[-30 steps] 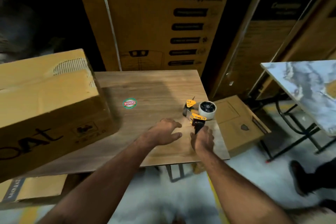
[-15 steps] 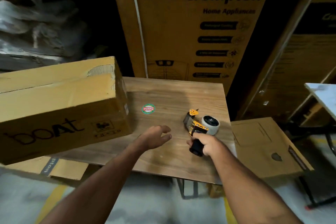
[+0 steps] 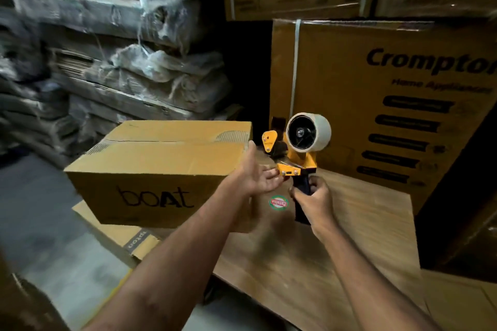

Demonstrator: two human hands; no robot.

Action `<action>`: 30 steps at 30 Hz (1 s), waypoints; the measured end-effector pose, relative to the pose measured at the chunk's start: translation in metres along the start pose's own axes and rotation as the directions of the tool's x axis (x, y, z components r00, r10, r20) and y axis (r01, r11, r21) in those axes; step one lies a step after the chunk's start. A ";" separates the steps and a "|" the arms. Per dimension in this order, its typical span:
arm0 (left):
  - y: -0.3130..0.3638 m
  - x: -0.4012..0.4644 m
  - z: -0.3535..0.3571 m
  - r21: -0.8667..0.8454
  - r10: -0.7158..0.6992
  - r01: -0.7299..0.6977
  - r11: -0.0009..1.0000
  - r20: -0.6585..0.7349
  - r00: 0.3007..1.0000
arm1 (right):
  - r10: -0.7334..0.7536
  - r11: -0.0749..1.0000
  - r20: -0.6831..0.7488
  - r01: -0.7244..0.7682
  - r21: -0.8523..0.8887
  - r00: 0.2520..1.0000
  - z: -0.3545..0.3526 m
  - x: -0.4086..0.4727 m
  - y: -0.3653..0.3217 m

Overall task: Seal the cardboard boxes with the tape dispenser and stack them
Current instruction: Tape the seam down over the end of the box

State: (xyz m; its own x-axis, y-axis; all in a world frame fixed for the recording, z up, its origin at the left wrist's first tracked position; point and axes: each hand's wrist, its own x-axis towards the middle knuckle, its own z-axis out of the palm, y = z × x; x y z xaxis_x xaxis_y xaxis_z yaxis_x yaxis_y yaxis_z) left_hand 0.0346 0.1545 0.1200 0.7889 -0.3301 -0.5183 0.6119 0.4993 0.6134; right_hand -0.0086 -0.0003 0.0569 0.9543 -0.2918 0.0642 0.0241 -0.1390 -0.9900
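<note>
Wrapped bundles [image 3: 113,43] stacked far left, open grey floor [image 3: 40,209] below. Then boAt carton [image 3: 158,169] on wooden table [image 3: 336,250], top flaps shut, its left end overhanging table's edge above flattened cardboard [image 3: 121,239]. Left hand [image 3: 256,173], fingers straight and spread, holding nothing, just beside carton's right end, fingertips reaching dispenser's front plate. Right hand [image 3: 313,200] curled round handle of tape dispenser [image 3: 298,150], lifted clear of table, roll uppermost. Round sticker [image 3: 279,202] on tabletop beneath. Crompton box [image 3: 376,105] upright behind, far right.
</note>
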 end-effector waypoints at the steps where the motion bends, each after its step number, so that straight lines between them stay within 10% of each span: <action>1: 0.003 0.001 -0.003 0.006 0.015 -0.015 1.000 0.007 1.000 | 0.007 1.000 0.016 -0.007 -0.002 1.000 0.005 0.002 -0.004; 21: 0.193 0.108 -0.061 0.513 -0.100 0.081 0.854 0.009 0.995 | -0.026 0.997 0.024 0.028 -0.074 0.999 0.130 0.091 -0.066; 30: 0.233 0.155 -0.070 0.755 0.143 -0.199 0.625 0.140 0.980 | -0.032 0.985 -0.088 0.016 -0.170 0.996 0.181 0.109 -0.084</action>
State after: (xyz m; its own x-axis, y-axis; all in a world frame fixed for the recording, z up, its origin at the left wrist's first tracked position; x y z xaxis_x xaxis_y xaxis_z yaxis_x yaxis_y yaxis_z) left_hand 0.2954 0.2754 0.1410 0.8681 -0.3647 -0.3366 0.2676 -0.2272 0.9363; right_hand 0.1475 0.1507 0.1241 0.9231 -0.3697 0.1062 -0.0113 -0.3022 -0.9532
